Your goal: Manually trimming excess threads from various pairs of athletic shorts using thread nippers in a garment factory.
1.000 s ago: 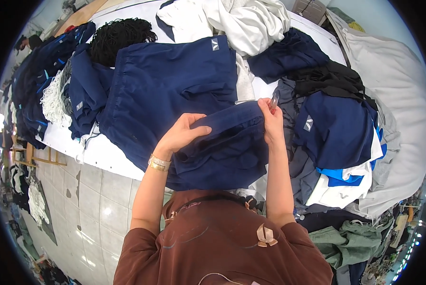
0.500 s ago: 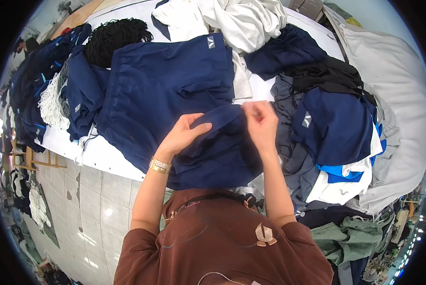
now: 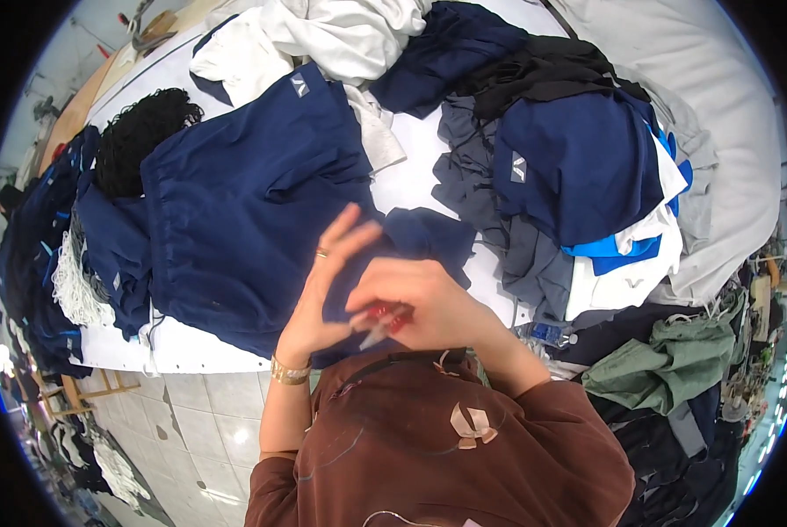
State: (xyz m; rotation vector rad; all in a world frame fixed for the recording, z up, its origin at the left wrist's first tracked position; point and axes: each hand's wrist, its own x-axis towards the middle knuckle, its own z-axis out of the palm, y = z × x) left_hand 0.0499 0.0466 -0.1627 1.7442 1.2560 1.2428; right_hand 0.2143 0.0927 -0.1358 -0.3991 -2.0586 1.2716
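Navy shorts point(image 3: 227, 193) lie spread on the white table in front of me, with a grey-and-white tag near the far hem. Over the near part of them, my left hand point(image 3: 319, 285) is raised with its fingers apart, slightly blurred, and a ring and gold bracelet show on it. My right hand point(image 3: 433, 299) is curled beside the left palm, closed round a small red thing with a pale, narrow tip point(image 3: 392, 316). Motion blur hides its exact kind. The leg part of the shorts point(image 3: 424, 237) lies loose beyond my right hand.
On the right sits a pile of navy, grey, black and white garments point(image 3: 578, 176). White fabric point(image 3: 323, 39) is heaped at the far side. Bundles of black cord point(image 3: 143, 140) and white cord point(image 3: 79, 281) lie left. A plastic bottle point(image 3: 547, 334) is by the near right table edge.
Both hands have let go of the navy cloth. My right hand has come down and left towards the left hand, with a red thing now showing in it. The whole view has shifted.
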